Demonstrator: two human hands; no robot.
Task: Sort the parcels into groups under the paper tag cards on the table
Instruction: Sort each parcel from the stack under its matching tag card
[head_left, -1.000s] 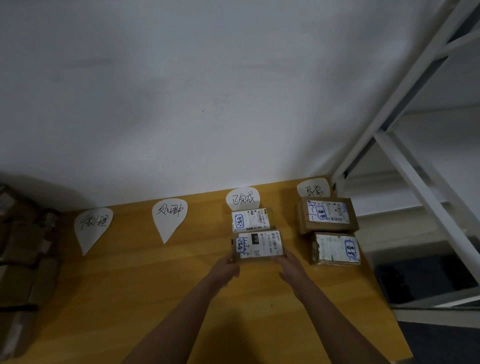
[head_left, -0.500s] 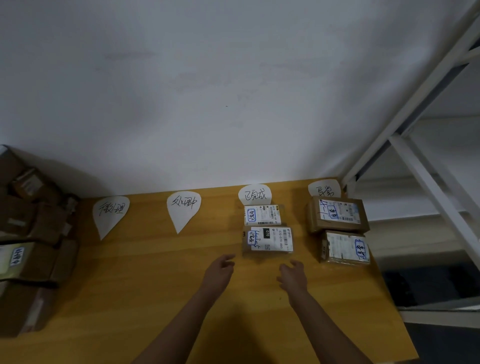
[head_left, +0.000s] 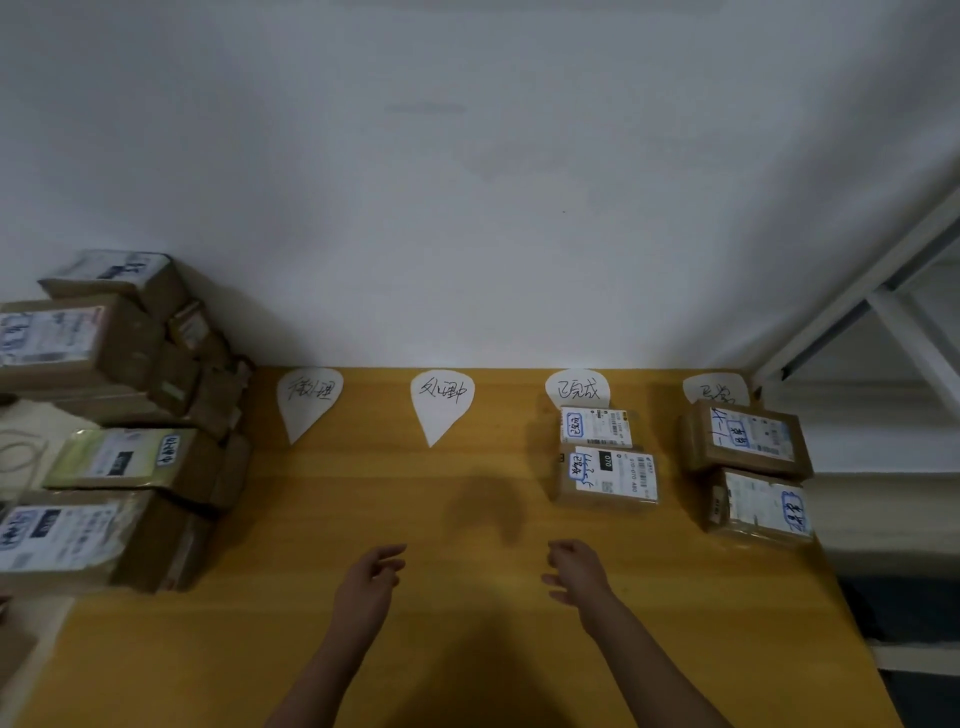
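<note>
Four white paper tag cards lie along the back of the wooden table (head_left: 457, 639): first card (head_left: 307, 402), second card (head_left: 441, 408), third card (head_left: 577, 389), fourth card (head_left: 716, 391). Two labelled parcels sit under the third card, the far one (head_left: 596, 427) and the near one (head_left: 608, 475). Two brown boxes sit under the fourth card, far box (head_left: 748, 439) and near box (head_left: 761, 508). A pile of unsorted parcels (head_left: 109, 415) stands at the left. My left hand (head_left: 371, 582) and my right hand (head_left: 574, 571) hover over the table's middle, both holding nothing, fingers loosely apart.
A white wall rises behind the table. A white metal shelf frame (head_left: 878, 312) stands at the right, past the table's right edge. Dark floor (head_left: 904, 608) shows below it. The spots under the first two cards are bare wood.
Both hands let go of the near parcel under the third card and drew back toward me. The view swung left, bringing the parcel pile into sight.
</note>
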